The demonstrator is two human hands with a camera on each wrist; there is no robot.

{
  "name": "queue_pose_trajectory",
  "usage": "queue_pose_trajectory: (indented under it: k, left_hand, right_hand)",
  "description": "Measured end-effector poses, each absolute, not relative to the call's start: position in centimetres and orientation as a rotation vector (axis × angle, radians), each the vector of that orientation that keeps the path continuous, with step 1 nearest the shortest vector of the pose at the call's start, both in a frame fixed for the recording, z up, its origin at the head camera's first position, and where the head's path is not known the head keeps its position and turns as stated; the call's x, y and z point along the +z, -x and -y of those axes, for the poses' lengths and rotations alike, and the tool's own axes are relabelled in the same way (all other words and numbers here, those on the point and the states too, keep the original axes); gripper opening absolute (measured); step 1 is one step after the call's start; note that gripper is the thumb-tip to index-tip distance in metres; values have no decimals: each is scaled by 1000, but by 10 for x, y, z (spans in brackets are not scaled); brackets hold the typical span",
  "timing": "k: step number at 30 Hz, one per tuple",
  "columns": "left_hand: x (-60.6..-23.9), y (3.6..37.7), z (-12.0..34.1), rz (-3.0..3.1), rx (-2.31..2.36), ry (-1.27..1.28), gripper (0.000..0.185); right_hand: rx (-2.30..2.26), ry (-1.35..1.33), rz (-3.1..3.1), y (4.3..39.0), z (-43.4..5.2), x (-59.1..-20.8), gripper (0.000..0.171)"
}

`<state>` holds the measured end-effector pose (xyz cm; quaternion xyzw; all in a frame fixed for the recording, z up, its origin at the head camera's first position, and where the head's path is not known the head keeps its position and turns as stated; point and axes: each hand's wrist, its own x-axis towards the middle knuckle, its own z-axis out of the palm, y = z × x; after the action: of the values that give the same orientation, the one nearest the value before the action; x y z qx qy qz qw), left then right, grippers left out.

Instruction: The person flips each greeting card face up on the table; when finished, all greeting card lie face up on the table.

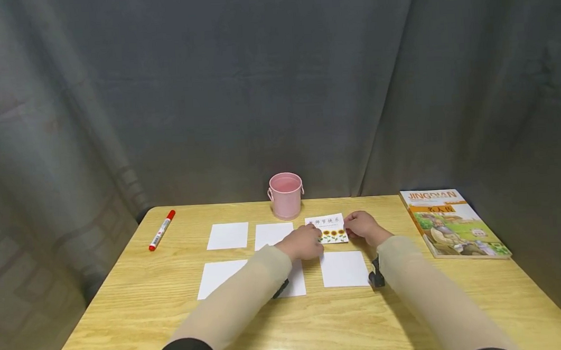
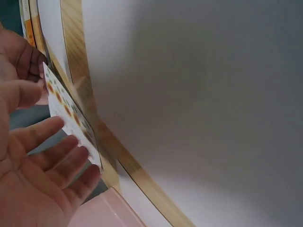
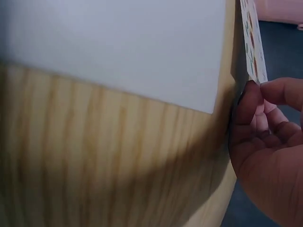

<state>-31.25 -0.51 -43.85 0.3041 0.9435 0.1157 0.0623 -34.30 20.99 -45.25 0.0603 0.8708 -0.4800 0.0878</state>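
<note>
White sunflower card (image 1: 332, 229), right of centre, is apparently being positioned, right hand (image 1: 364, 227) pinching it, left hand (image 1: 301, 242) spreading wide; adjusting is calling for gentleness.

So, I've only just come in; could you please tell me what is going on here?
A person has both hands at a sunflower card: the right hand pinches its right edge, while the left hand is loosely open at its left side. Five plain white cards lie on the wooden table, two to the left of it and three in a nearer row. A pink bucket stands behind them, with a red marker at the left and a book at the right.
</note>
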Motion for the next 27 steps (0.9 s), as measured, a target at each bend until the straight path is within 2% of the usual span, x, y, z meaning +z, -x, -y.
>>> queue_pose_trajectory:
  k: [2, 11, 17, 20, 23, 27]
  left_hand:
    - [-437, 311, 3, -2839, 264, -930, 20]
    - [-430, 309, 2, -2835, 150, -902, 26]
    - [-430, 312, -1, -2834, 155, -878, 26]
    - [-433, 314, 1, -2853, 196, -905, 25]
    - [-434, 316, 9, -2894, 319, -938, 35]
    - [-427, 320, 33, -2959, 556, -953, 39]
  right_hand:
    - [-1401, -173, -2603, 344, -209, -454, 19]
    - [-1131, -151, -2773, 349, -205, -448, 10]
    - [-983, -139, -2863, 350, -202, -444, 20]
    - [-1023, -175, -2853, 349, -202, -444, 15]
    - [-1106, -174, -2826, 346, -199, -443, 10]
    - [-1159, -44, -2806, 346, -186, -433, 17]
